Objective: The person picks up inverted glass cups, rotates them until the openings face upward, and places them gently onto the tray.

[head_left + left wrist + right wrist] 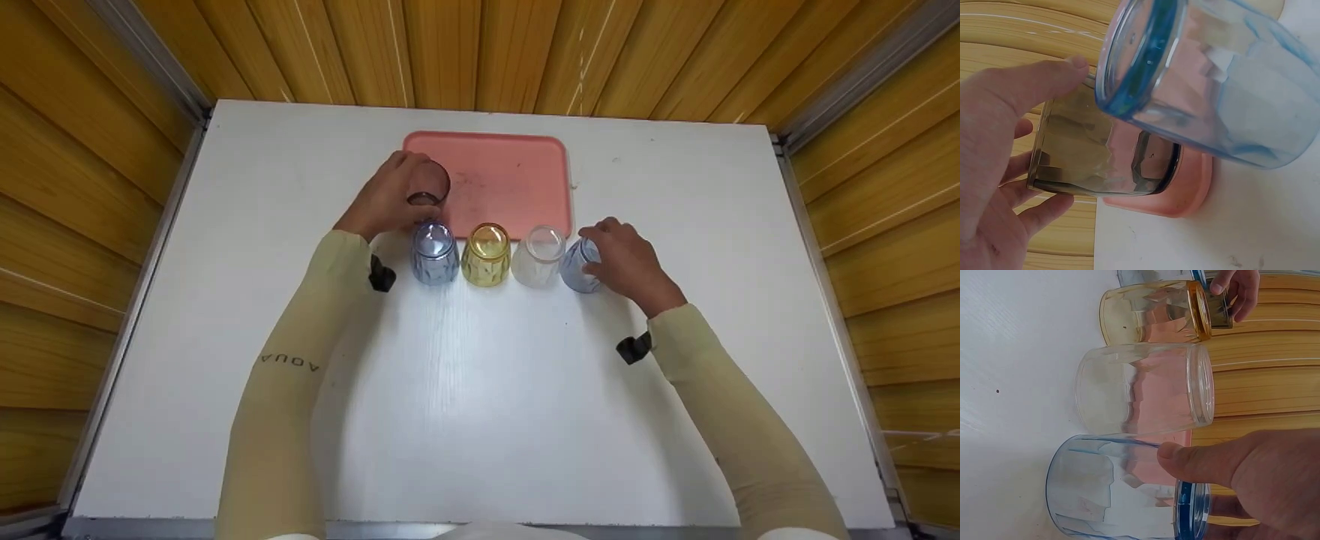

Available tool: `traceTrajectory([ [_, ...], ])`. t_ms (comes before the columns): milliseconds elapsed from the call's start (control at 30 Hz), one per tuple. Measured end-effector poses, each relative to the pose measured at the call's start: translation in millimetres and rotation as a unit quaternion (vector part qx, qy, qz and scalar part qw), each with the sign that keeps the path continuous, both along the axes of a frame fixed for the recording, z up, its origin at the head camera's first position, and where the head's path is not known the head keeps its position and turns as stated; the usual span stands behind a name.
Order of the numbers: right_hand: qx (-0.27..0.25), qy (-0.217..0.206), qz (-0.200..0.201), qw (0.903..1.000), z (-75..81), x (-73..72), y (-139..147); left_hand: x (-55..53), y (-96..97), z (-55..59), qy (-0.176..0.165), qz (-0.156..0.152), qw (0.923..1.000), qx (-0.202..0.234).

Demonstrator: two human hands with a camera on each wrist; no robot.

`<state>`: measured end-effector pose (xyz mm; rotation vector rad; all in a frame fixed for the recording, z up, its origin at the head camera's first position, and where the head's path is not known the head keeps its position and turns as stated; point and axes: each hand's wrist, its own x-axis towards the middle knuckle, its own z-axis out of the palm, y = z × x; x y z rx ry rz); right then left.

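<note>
In the head view my left hand (388, 196) grips a smoky brown glass (1086, 149) at the left end of a pink tray (510, 180). That glass is mouth up; whether its base touches the tray, I cannot tell. My right hand (628, 261) holds a light blue glass (1089, 486), bottom up, at the right end of a row, thumb on its near side and fingers partly hidden behind. The row continues leftward with a clear glass (538, 261), a yellow glass (487, 259) and a darker blue glass (434, 259), all upside down on the table.
A white table (480, 420) carries everything, with the tray just behind the glass row. Wood-patterned walls (442, 52) rise at the back and both sides. The darker blue glass stands close in front of my left hand.
</note>
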<state>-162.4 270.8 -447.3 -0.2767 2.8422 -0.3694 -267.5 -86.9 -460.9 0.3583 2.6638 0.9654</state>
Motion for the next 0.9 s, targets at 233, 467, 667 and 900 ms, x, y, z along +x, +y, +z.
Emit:
traceTrajectory([
  [233,0.003,-0.009,-0.009,0.9999,-1.3,-0.5,-0.1,-0.4,2.9,-1.5,-0.006,-0.001,1.0000,-0.002],
  [467,0.006,-0.015,-0.010,0.9998,-1.0,-1.5,-0.6,-0.3,3.9,-3.1,-0.008,0.004,1.0000,0.000],
  [667,0.006,-0.013,-0.006,0.9999,-0.5,-1.7,-0.2,-0.8,3.9,-5.8,-0.013,0.003,0.9999,-0.005],
  [900,0.010,-0.005,0.001,0.9999,-0.7,-2.2,0.6,-2.4,4.5,-7.1,-0.017,0.003,0.9998,-0.008],
])
